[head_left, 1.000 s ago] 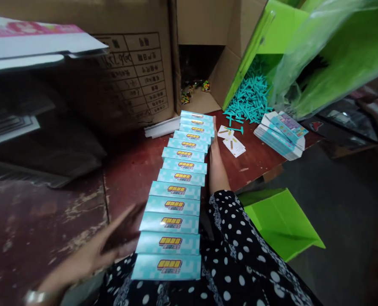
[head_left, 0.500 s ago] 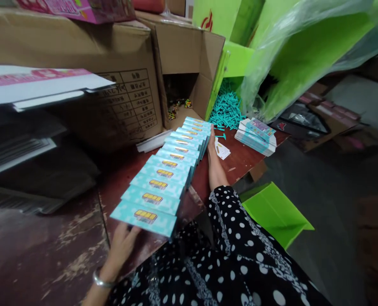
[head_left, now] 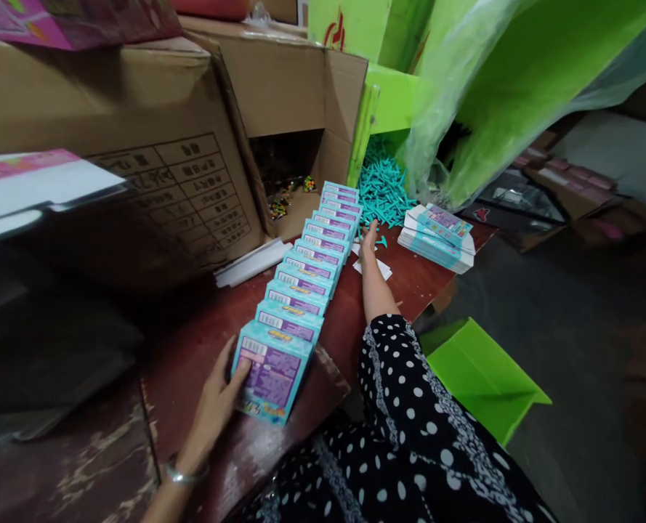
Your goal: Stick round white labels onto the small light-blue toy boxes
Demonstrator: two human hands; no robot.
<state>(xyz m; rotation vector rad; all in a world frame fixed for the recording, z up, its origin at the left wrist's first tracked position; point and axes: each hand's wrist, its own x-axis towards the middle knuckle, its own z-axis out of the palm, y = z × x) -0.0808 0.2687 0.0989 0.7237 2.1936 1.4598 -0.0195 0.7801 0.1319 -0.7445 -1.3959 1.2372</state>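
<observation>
A row of small turquoise-and-purple cardboard boxes [head_left: 302,280] leans across the table, each overlapping the one behind it, with barcode faces toward me. My left hand [head_left: 219,396], wearing a silver bangle, grips the nearest box [head_left: 271,374] by its left side, thumb on the front face. My right hand [head_left: 370,243] is open beside the far end of the row, slightly apart from it, its fingers stretched forward. Just past it lies a pile of small turquoise plastic pieces [head_left: 385,192]. Small white cards [head_left: 380,271] lie under my right wrist.
A stack of flattened turquoise-and-white cartons [head_left: 437,240] sits at the table's right edge. Behind the row stands an open brown carton [head_left: 279,87] with small colourful items inside. A green bin [head_left: 486,374] is below on the right. Stacked printed card sheets [head_left: 33,189] jut in from the left.
The row of boxes has tipped back, so its purple barcode faces now show. My left hand has moved from beneath the near end to the nearest box's side. My right hand has come off the row.
</observation>
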